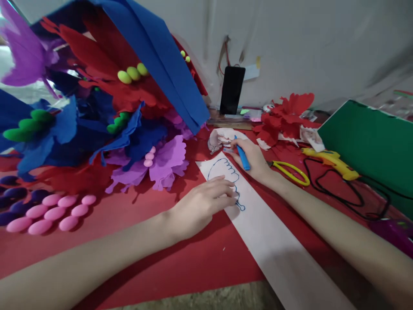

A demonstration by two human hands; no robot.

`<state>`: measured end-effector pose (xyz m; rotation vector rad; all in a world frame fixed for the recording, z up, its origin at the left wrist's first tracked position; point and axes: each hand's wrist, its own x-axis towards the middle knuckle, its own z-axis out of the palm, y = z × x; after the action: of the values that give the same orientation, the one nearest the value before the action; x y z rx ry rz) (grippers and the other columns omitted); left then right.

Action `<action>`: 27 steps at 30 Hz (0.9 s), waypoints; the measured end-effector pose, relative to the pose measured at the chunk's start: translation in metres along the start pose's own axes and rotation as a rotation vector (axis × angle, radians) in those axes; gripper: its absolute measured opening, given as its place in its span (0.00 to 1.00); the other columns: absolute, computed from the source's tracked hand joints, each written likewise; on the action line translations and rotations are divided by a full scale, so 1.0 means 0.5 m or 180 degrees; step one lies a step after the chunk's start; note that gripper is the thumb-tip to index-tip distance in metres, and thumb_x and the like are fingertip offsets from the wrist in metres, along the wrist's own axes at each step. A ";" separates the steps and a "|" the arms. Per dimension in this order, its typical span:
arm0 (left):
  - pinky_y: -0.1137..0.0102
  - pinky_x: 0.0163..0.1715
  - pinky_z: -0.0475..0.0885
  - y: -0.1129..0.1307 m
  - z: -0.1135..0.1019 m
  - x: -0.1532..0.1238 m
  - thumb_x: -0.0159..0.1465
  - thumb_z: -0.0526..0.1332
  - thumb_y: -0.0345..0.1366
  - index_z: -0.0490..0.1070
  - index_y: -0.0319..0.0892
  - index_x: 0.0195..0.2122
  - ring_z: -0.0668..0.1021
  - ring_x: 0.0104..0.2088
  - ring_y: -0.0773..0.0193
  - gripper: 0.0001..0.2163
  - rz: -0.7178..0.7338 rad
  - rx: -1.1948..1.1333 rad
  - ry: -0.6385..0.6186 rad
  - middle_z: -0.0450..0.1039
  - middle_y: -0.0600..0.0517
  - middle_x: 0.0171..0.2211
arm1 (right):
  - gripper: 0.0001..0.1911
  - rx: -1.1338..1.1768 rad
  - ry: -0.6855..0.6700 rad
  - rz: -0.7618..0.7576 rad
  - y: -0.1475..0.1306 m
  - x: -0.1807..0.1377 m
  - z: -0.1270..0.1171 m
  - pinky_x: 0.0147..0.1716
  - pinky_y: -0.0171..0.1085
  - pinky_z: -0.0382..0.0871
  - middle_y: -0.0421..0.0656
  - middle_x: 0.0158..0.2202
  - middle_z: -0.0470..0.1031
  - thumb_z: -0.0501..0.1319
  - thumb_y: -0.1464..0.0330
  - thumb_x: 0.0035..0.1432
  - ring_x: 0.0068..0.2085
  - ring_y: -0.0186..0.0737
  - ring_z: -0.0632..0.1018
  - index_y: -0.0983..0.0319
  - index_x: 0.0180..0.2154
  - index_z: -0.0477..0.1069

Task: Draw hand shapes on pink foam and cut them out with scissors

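Observation:
A long pale strip of paper (267, 228) lies slantwise on the red tabletop (206, 267). Near its far end is a blue-line drawing (237, 175), a scalloped outline like half a butterfly, partly covered by my left hand (204, 202). That hand rests on the strip with its fingers stretched out and holds nothing. Just beyond the strip's far right edge, my right hand (254, 159) grips a blue marker (242, 157). Crumpled whitish scraps (222, 137) lie beside the right fingertips.
Blue, red and purple butterfly cutouts (166, 165) crowd the left, near pink oval pieces (53, 213). To the right are yellow-handled scissors (292, 173), a yellow glue gun (332, 161) with black cord, and a green board (371, 144). A black phone (232, 90) stands at the back.

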<state>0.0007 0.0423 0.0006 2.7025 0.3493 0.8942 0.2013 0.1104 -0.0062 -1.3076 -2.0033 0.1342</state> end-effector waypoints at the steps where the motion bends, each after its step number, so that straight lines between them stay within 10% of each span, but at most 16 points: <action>1: 0.65 0.46 0.71 0.001 -0.001 0.003 0.54 0.42 0.15 0.69 0.35 0.36 0.73 0.45 0.61 0.19 -0.0263 -0.0279 0.0159 0.73 0.45 0.38 | 0.03 0.0080 0.0033 0.0026 -0.012 -0.005 -0.010 0.34 0.39 0.67 0.43 0.30 0.71 0.56 0.71 0.49 0.32 0.40 0.73 0.62 0.30 0.63; 8: 0.70 0.31 0.75 0.012 0.002 0.030 0.60 0.54 0.33 0.58 0.41 0.37 0.75 0.32 0.68 0.05 -0.2553 -0.2740 0.1041 0.66 0.52 0.35 | 0.08 0.0941 -0.0126 0.0165 -0.108 -0.076 -0.077 0.32 0.32 0.70 0.41 0.33 0.71 0.60 0.70 0.49 0.34 0.35 0.76 0.61 0.33 0.62; 13: 0.74 0.24 0.73 0.005 -0.003 0.035 0.59 0.58 0.32 0.63 0.37 0.33 0.76 0.24 0.70 0.05 -0.2666 -0.3532 0.0412 0.70 0.54 0.25 | 0.06 0.0870 -0.0482 0.0097 -0.137 -0.111 -0.077 0.28 0.29 0.67 0.39 0.30 0.71 0.60 0.72 0.49 0.31 0.32 0.74 0.60 0.32 0.65; 17: 0.75 0.25 0.73 0.010 -0.007 0.035 0.60 0.56 0.32 0.64 0.37 0.30 0.76 0.25 0.70 0.04 -0.2698 -0.3733 0.0595 0.71 0.53 0.25 | 0.05 0.1785 0.0015 0.0622 -0.149 -0.116 -0.079 0.26 0.30 0.64 0.38 0.28 0.70 0.58 0.65 0.53 0.29 0.31 0.71 0.58 0.33 0.68; 27: 0.74 0.21 0.69 0.011 -0.007 0.030 0.61 0.53 0.34 0.67 0.38 0.26 0.72 0.20 0.70 0.08 -0.2758 -0.2979 0.0192 0.68 0.54 0.20 | 0.11 0.3063 0.0415 0.1598 -0.162 -0.110 -0.078 0.18 0.28 0.51 0.36 0.15 0.55 0.53 0.67 0.53 0.19 0.27 0.57 0.61 0.26 0.73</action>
<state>0.0111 0.0423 0.0131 1.4437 0.7834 0.6203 0.1763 0.0147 0.0307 -1.0677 -1.1632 1.0667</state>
